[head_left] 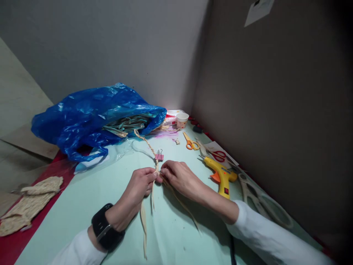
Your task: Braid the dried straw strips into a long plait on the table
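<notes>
A thin braid of pale dried-leaf strips (146, 142) runs from the mouth of the blue bag toward me. A pink binder clip (159, 157) grips it just beyond my fingers. My left hand (142, 184) pinches the braid's near end between thumb and fingers. Close against it, my right hand (180, 176) has its fingertips closed on a strip at the same spot. Loose strips (143, 224) hang below my left hand, and another strip (183, 206) trails toward the lower right under my right hand. The exact crossing of the strips is hidden by my fingers.
A blue plastic bag (91, 114) of dried strips lies at the back left. To the right are orange scissors (190, 141), red-handled scissors (219, 156), a yellow glue gun (224, 176) and large shears (255, 198). A paper cup (182, 120) stands behind. A woven piece (33, 202) lies far left.
</notes>
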A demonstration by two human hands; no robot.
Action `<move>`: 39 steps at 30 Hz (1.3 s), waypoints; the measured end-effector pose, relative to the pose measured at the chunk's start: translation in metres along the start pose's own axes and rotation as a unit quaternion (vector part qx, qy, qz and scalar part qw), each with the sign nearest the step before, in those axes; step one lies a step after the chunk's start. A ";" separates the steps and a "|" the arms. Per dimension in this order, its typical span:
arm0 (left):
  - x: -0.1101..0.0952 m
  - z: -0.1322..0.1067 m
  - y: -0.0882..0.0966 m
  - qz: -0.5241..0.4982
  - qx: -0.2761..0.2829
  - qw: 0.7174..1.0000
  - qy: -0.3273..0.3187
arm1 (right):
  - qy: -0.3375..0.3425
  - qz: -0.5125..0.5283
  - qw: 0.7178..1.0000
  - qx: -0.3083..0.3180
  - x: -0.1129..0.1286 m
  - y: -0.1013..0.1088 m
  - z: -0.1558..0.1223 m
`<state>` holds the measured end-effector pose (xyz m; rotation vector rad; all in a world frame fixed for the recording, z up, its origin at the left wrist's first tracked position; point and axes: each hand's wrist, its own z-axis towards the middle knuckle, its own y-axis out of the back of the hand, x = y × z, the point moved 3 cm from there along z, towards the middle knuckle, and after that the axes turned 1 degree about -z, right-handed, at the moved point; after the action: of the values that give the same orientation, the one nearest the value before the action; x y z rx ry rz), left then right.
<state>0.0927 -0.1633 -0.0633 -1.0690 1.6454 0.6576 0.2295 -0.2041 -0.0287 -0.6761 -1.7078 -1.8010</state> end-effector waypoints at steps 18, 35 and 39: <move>-0.019 -0.019 -0.004 0.315 -0.048 0.928 -0.191 | -0.066 0.081 0.993 -0.062 -0.008 -0.027 0.000; -0.010 -0.048 -0.034 0.660 -0.107 0.717 -0.197 | -0.113 0.155 0.979 -0.074 -0.012 -0.028 0.000; 0.012 -0.062 -0.061 0.707 -0.090 0.671 -0.205 | -0.116 0.211 0.969 -0.060 -0.015 -0.030 0.002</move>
<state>0.1175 -0.2461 -0.0494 0.5304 1.7526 1.8974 0.2194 -0.2007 -0.0602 -1.2405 -1.4589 -1.5757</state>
